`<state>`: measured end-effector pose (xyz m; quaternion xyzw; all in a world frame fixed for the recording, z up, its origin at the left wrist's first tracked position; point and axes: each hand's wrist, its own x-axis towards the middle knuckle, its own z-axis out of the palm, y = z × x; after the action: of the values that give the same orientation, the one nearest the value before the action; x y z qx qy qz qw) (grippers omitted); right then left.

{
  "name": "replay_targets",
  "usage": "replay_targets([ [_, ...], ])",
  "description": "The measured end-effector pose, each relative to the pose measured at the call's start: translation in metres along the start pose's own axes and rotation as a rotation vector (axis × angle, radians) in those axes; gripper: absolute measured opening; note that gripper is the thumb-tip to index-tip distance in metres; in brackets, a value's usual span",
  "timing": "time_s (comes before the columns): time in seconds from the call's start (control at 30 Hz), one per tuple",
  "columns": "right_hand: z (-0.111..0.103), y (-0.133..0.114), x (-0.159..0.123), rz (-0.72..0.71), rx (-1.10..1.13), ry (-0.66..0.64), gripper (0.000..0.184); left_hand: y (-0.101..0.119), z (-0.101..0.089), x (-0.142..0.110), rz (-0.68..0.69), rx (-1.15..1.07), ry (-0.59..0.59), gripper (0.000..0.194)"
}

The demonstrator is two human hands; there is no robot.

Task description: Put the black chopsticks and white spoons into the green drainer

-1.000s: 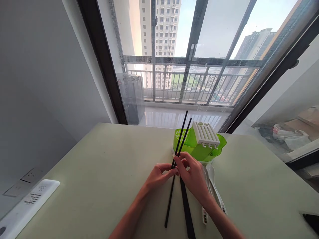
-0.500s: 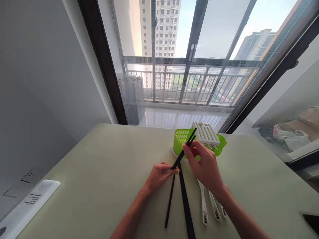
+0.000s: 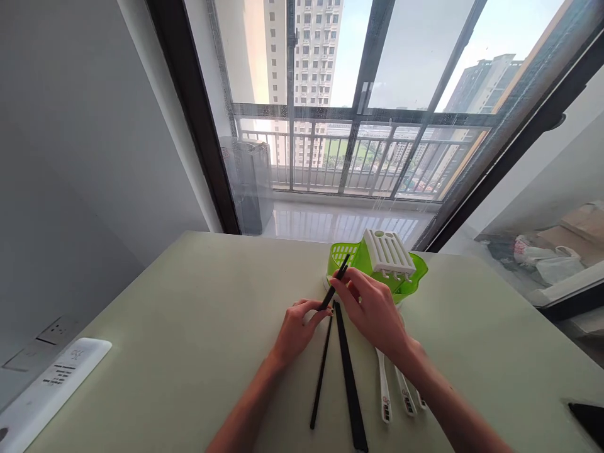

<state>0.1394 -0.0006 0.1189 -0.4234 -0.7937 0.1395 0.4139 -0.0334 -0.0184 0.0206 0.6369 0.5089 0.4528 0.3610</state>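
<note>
Black chopsticks (image 3: 334, 287) slant between my two hands over the table. My left hand (image 3: 298, 324) pinches their lower end, and my right hand (image 3: 370, 306) grips them near the upper end. Below the hands, a single black chopstick (image 3: 321, 374) lies on the table. Beside it is a long black utensil handle (image 3: 350, 384), its far end near my fingers. Several white spoons (image 3: 384, 390) lie under my right forearm, which hides their upper parts. Just beyond my right hand stands a green utensil holder (image 3: 361, 257) with a white slotted top (image 3: 389, 253).
The pale green table (image 3: 189, 327) reaches to a glass sliding door behind it. A white power strip (image 3: 61, 390) lies at the left edge. A dark object (image 3: 587, 421) sits at the right edge, cut off by the frame.
Both hands have shifted slightly away from me, the right one also leftward. The held chopsticks' upper tips have come closer together and lower.
</note>
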Motion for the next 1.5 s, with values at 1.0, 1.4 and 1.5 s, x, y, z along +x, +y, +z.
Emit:
replay_targets([
  [1.0, -0.085, -0.011, 0.074, -0.003, 0.097, 0.168, 0.024, -0.009, -0.013, 0.006, -0.034, 0.017, 0.034, 0.045],
  [1.4, -0.094, 0.050, 0.132, 0.036, -0.129, 0.082, 0.032, -0.012, -0.028, 0.017, -0.168, -0.722, 0.403, 0.057],
  [1.5, -0.076, 0.067, 0.134, 0.048, -0.170, 0.003, 0.030, -0.020, -0.037, 0.020, -0.217, -1.006, 0.478, 0.053],
])
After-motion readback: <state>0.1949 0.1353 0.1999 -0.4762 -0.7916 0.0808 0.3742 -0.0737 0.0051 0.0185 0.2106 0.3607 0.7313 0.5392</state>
